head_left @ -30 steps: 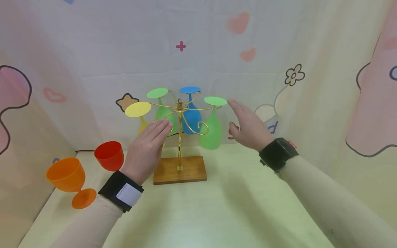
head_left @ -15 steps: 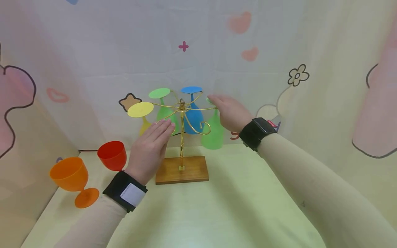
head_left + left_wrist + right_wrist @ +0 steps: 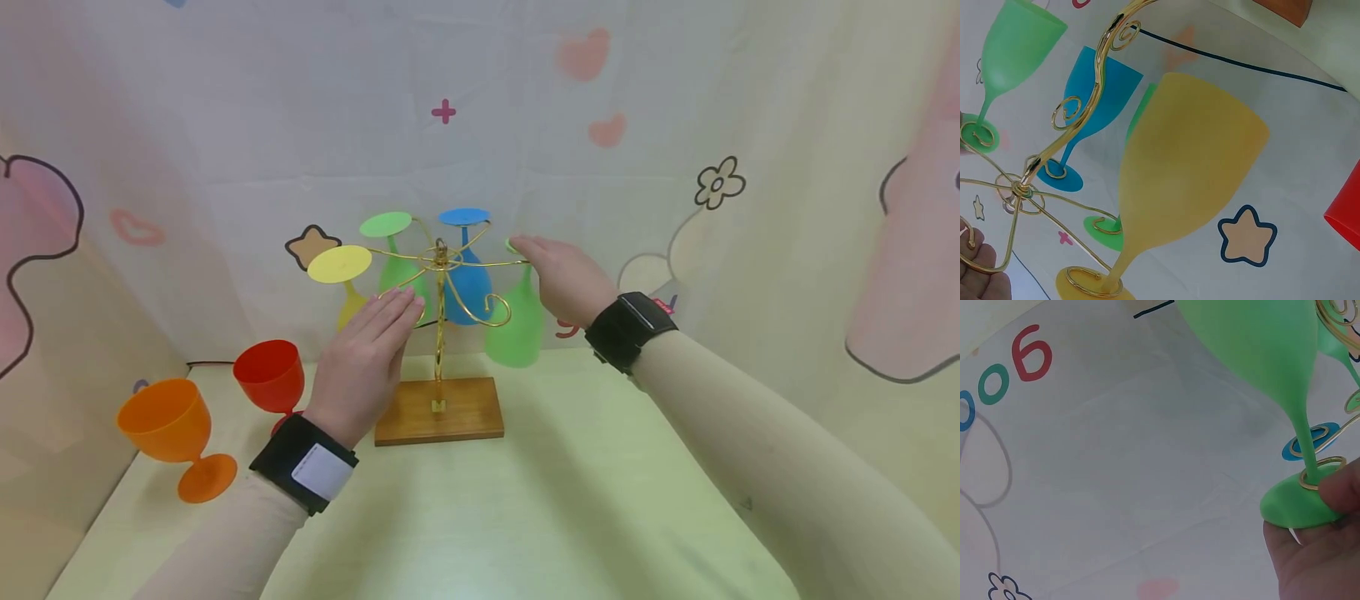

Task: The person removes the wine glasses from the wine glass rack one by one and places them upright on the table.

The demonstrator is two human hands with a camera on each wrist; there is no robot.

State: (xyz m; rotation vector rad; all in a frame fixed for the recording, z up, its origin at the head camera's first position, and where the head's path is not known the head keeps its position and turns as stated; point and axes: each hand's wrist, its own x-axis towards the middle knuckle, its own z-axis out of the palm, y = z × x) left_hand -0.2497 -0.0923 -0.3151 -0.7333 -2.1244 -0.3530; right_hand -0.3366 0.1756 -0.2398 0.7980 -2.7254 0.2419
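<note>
A gold wire rack [image 3: 439, 342] on a wooden base holds several upside-down plastic goblets by their feet. My right hand [image 3: 573, 279] pinches the foot of the green goblet [image 3: 517, 325] on the rack's right; in the right wrist view its thumb [image 3: 1342, 487] lies by the wire curl, fingers on the foot's far side. My left hand [image 3: 367, 358] is held with fingers straight and together over a front wire hook; the left wrist view has its fingertips [image 3: 985, 272] against that bare hook. A yellow goblet [image 3: 1194, 156] hangs close by; a blue goblet [image 3: 468, 287] hangs behind.
An orange goblet [image 3: 168, 421] and a red goblet [image 3: 270, 375] stand upright on the pale table [image 3: 480, 517] at the left. Another green goblet [image 3: 386, 225] hangs at the rack's back left. A patterned curtain [image 3: 637, 83] encloses the back and sides.
My right hand has come in from the right and taken the green goblet's foot, and the goblet has shifted slightly right. The left hand has stayed by its hook.
</note>
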